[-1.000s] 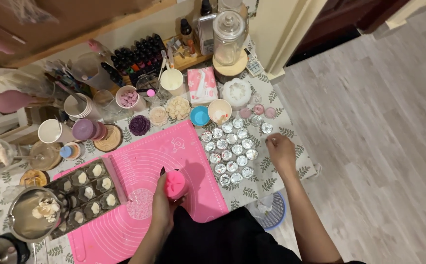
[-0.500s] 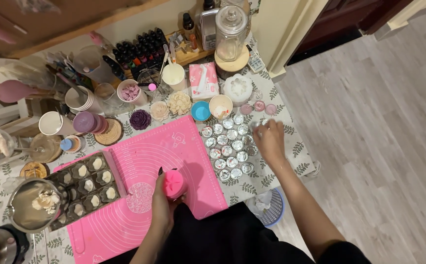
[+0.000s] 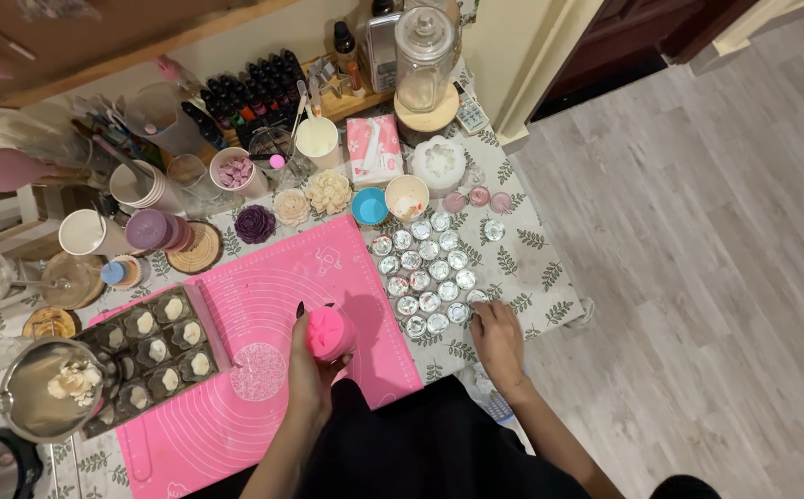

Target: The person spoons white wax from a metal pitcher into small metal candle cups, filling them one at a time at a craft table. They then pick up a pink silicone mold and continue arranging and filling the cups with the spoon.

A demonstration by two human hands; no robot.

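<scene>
My left hand (image 3: 308,370) grips a small pink silicone mould (image 3: 331,332) and holds it over the pink silicone mat (image 3: 235,388). My right hand (image 3: 497,339) rests at the near right corner of a cluster of several small round metal tins (image 3: 426,273), fingertips touching the nearest tin (image 3: 476,300). Whether the fingers have closed on that tin I cannot tell.
A dark tray of several white moulded pieces (image 3: 148,356) lies left on the mat, with a metal pot (image 3: 46,388) beside it. Flower-shaped pieces (image 3: 328,191), cups, a blue dish (image 3: 368,206), small bottles (image 3: 245,88) and a glass jar (image 3: 425,51) crowd the table's far side. Wooden floor (image 3: 697,231) lies to the right.
My right hand has drawn back from the far right side of the tins to their near corner. The left hand still holds the pink mould in much the same place.
</scene>
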